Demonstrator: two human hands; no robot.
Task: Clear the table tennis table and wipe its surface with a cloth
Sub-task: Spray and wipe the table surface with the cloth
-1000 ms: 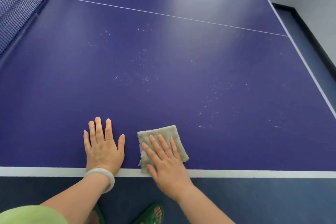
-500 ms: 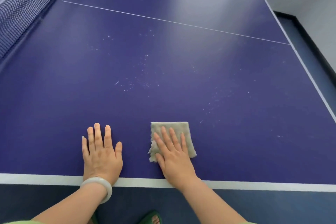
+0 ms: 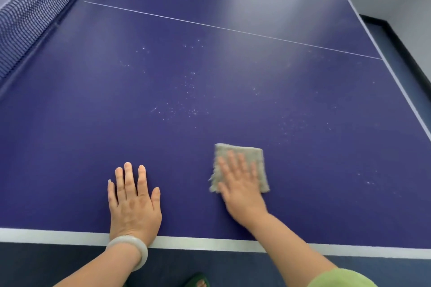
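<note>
Head: cloth [image 3: 255,155] near table edge [image 3: 210,244] (dusty beyond)

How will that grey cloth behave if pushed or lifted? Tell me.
Probably floppy: the cloth has a ragged edge, so it would likely droop if lifted. Likely light: it lies thin and flat. Under the flat right hand it should slide on the glossy table tennis table, though an edge might bunch.

The right hand [image 3: 240,184], blurred, presses flat on a grey cloth [image 3: 257,165] on the blue table [image 3: 210,91]. The left hand [image 3: 133,200], wearing a pale bangle [image 3: 130,248], lies flat near the white edge line [image 3: 58,236]. Pale specks [image 3: 184,109], perhaps dust, dot the surface beyond, and the net [image 3: 30,11] runs along the far left.
</note>
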